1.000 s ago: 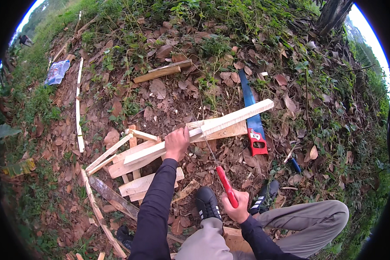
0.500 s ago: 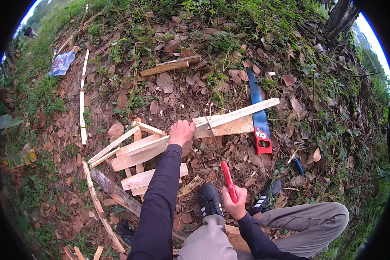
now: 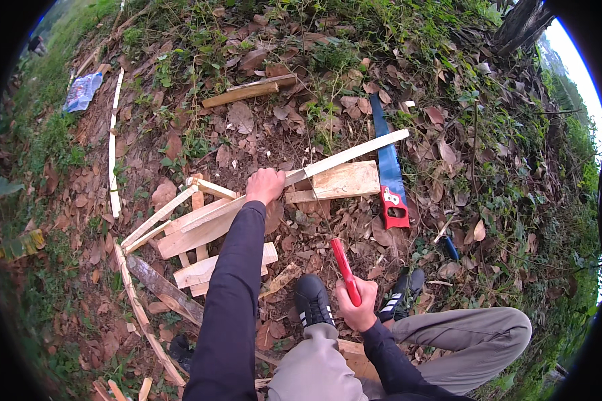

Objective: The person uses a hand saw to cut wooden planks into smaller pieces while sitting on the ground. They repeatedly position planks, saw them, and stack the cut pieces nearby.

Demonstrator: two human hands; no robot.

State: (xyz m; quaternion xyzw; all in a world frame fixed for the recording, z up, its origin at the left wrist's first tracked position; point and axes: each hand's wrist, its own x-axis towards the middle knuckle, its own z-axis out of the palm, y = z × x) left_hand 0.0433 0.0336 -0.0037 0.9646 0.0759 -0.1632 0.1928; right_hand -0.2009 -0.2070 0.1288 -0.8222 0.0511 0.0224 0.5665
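Left hand (image 3: 266,185), centre of frame: clasped over a pale wooden strip (image 3: 356,152) slanting toward the upper right. Right hand (image 3: 357,305), lower centre: wrapped round a red saw handle (image 3: 341,257), angled up toward the strip. Wooden block (image 3: 348,179), right of centre: partly under the strip. Blue-bladed handsaw (image 3: 389,160), farther right: lying on dry leaves (image 3: 241,119). Plastic bag (image 3: 83,91), upper left. Two wooden pieces (image 3: 244,93), upper centre. Dark shoe (image 3: 312,297), lower centre. Tree trunk (image 3: 523,27), upper right.

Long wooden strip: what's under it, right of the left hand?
A wooden block and, near the right end of the strip, the blue-bladed saw. Their covered parts can't be seen, nor what the left hand hides.
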